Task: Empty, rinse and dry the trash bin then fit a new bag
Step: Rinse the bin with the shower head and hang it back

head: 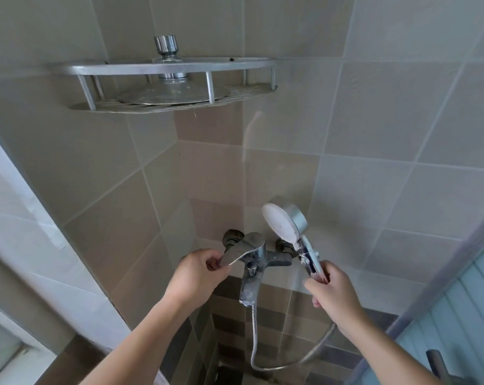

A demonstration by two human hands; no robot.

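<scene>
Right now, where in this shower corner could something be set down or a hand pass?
The metal corner shelf is mostly filled by a round chrome shower head; only its ends are bare. Crowded below: left hand pinches the chrome mixer lever, right hand grips the white handheld shower head.

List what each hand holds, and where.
Left hand pinches the tip of the faucet lever. Right hand grips the handle of the shower head.

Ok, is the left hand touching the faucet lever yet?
Touching. The head view shows the left hand pinching the tip of the faucet lever between thumb and fingers.
</scene>
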